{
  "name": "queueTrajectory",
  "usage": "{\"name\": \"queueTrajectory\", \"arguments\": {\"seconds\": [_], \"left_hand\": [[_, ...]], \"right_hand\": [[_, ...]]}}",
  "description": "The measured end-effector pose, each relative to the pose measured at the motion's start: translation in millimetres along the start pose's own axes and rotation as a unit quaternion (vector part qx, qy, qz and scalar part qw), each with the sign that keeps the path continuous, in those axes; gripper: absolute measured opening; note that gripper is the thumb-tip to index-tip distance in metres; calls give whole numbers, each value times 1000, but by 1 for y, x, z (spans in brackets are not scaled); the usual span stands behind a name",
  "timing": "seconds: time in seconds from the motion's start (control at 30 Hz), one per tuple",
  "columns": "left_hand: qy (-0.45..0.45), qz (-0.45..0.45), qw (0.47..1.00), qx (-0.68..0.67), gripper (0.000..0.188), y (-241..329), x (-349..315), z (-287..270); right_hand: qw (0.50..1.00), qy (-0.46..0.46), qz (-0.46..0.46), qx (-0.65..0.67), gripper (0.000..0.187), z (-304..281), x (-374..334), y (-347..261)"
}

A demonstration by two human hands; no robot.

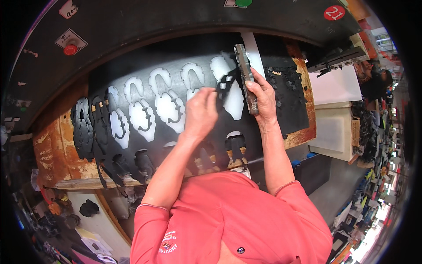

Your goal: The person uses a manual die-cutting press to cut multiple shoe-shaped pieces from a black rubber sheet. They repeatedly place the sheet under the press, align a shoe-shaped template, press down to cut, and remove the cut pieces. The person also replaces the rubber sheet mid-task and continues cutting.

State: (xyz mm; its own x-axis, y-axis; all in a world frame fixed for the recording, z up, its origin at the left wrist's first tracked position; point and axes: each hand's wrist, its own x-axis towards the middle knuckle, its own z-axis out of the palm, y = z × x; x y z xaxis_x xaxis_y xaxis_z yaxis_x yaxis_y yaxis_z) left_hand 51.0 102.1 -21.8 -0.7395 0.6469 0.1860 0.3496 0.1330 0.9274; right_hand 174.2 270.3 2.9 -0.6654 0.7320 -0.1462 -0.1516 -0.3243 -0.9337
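Observation:
My right hand grips a long metal-edged frame, which looks like a cutting die, held on edge over a black sheet. Left of it, my left hand is closed, somewhat blurred, with its fingertips at a small dark cut piece bearing white bits. That piece seems pinched in the fingers. Rows of shoe-shaped and horseshoe-shaped cutouts in the sheet show white beneath, such as the cutout left of my left hand. Part of the sheet is hidden under my forearms.
A dark machine beam with a red button and a green button spans the far side. Black cut pieces lie at the left of the worn wooden board. Black scraps lie right. A white cabinet stands beyond.

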Motion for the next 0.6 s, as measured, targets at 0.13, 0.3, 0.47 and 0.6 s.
{"name": "queueTrajectory", "arguments": {"seconds": [0.13,0.3,0.47,0.6], "left_hand": [[13,-65,998,-10,18,-13,-15,-37],[84,-196,969,-124,18,-7,-36,-83],[44,-248,959,-128,24,2,-20,-112],[-94,-191,973,-87,55,18,-2,-58]], "right_hand": [[1000,5,-3,8,72,-1,0,1],[1000,1,-3,-12,73,2,-1,0],[999,6,-19,-44,70,7,-2,2],[999,2,-19,-44,71,8,-1,3]]}}
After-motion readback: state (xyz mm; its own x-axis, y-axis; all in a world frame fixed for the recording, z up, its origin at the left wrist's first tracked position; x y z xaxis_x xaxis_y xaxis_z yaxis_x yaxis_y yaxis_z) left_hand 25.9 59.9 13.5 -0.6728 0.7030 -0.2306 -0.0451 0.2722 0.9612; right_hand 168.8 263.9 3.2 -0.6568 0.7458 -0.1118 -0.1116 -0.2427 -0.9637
